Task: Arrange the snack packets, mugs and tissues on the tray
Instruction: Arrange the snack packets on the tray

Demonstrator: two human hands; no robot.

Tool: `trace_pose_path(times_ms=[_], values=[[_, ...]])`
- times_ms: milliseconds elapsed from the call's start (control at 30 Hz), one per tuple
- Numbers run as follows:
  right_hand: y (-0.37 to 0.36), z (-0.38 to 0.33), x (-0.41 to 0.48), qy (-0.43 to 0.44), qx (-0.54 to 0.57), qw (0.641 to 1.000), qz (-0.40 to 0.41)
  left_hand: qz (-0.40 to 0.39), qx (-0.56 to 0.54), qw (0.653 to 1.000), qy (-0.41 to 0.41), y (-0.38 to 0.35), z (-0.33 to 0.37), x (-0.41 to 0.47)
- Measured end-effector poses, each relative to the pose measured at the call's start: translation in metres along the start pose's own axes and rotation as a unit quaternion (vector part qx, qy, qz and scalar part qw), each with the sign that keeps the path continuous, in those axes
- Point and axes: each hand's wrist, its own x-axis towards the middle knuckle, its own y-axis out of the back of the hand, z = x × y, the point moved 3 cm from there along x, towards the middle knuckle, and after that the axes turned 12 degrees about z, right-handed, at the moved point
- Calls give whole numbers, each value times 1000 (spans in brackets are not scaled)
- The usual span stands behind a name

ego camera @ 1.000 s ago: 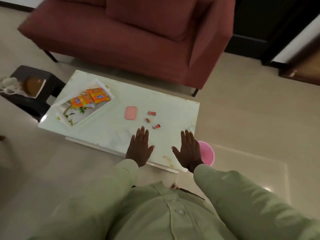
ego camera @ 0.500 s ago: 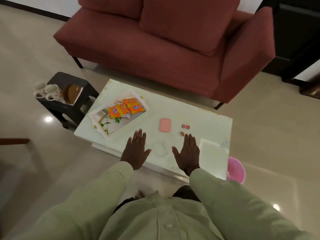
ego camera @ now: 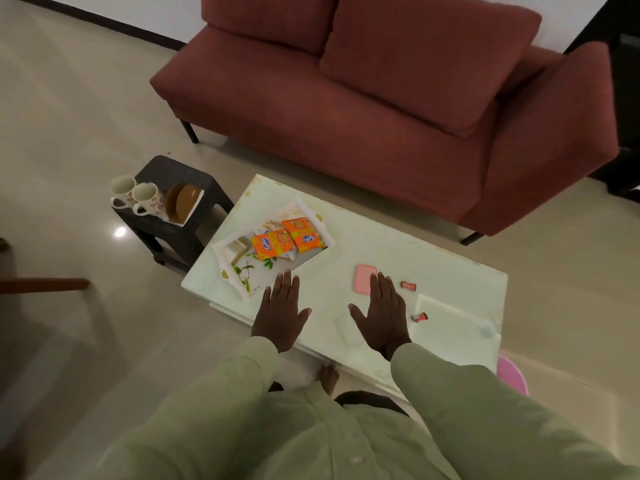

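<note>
Snack packets, orange ones, already lie on the white tray at the low table's left end. Both mugs stand well apart on the dark side stool, and I cannot pick out any tissues for certain. The left hand and right hand hover flat and empty over the table's near edge, so most of the arranging seems left.

Pink flat object: near corner covered by right hand; identity indeterminate. 2 small red wrappers: print too small to read. Pink bin: mostly hidden behind table. Tray contents under 2 orange packets: obscured.
</note>
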Motion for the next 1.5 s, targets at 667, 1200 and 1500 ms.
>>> trace_pose_path(times_ms=[667,1200,1500], values=[[-78,-190,49,-179,61,982,19,-52,5,990,-128,50,-210,114],[-126,-186,135,-464,390,795,-16,-139,-109,982,-63,20,-193,202],[-274,-140,222,-582,385,715,52,-38,-102,991,-84,-129,-185,329]])
